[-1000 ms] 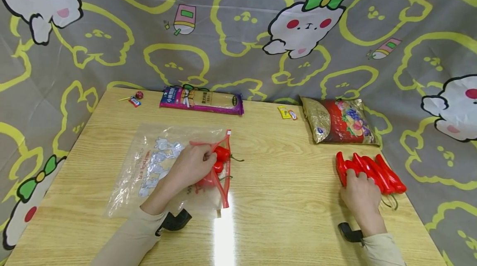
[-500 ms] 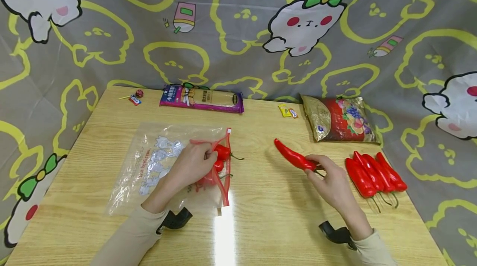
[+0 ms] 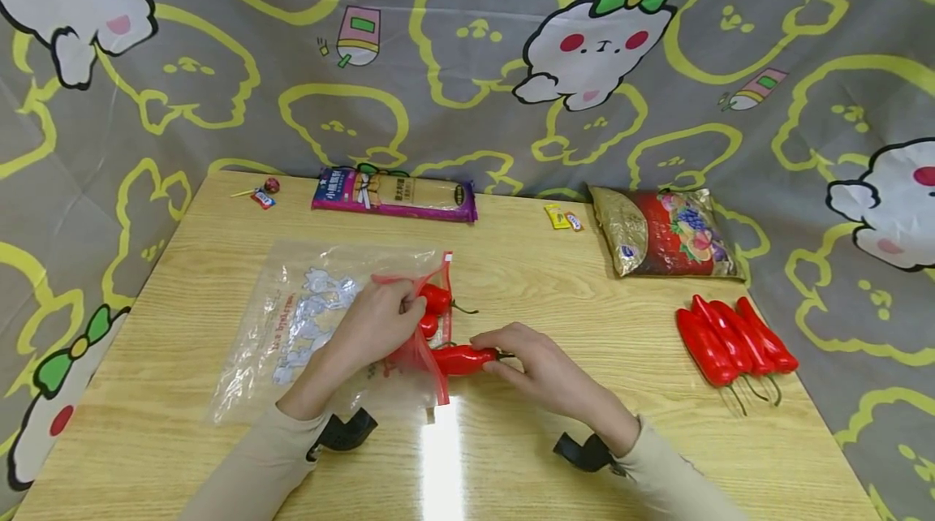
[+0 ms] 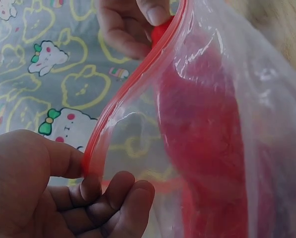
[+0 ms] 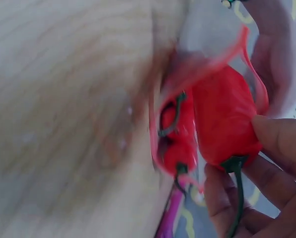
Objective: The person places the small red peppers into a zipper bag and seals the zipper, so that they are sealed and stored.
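A clear zip bag (image 3: 248,326) with a red zip edge lies on the left half of the table, its mouth facing right. My left hand (image 3: 383,318) pinches the upper zip edge between thumb and fingers, as the left wrist view shows. My right hand (image 3: 544,367) grips a red chili pepper (image 3: 463,359) near its green stem, and the pepper's tip end is inside the bag mouth. Other red peppers (image 5: 179,156) sit in the bag with stems toward the opening. At the right, several red peppers (image 3: 734,342) lie side by side in a row.
At the back stand a purple noodle packet (image 3: 394,195) and a gold-and-red bag (image 3: 668,233). Small candies (image 3: 562,218) lie between them, and a lollipop (image 3: 272,185) with another candy is at the back left. A patterned cloth (image 3: 467,42) hangs behind the table.
My right hand took one pepper from the right-hand row, carried it left and brought its tip into the bag mouth. The left hand stays on the zip edge.
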Motion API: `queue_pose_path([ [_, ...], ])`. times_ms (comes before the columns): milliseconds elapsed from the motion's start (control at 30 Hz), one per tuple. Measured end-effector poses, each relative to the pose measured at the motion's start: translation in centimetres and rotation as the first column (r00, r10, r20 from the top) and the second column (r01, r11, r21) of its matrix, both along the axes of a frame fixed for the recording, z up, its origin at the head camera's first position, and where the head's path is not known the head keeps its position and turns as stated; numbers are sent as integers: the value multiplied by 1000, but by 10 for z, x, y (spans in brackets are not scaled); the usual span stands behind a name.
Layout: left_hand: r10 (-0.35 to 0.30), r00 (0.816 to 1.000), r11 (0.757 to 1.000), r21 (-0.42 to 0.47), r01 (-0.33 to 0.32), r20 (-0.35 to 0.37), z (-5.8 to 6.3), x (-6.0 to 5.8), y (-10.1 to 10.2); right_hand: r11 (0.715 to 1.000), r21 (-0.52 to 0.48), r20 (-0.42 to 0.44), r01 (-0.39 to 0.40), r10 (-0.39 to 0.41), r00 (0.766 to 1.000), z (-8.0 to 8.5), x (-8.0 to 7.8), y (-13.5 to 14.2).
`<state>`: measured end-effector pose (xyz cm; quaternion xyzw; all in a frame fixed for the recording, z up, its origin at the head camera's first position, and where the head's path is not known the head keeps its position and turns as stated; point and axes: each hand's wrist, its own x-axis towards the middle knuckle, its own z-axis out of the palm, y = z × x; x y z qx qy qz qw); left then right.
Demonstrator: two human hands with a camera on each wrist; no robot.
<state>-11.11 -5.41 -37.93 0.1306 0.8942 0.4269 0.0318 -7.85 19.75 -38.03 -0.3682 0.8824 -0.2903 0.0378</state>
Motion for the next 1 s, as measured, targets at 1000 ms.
queue_pose_path([
  [1000,-6,999,1000,-2,6,45,2,0,-1,985,-13,25,-173,173,985,-23,-17,-63],
])
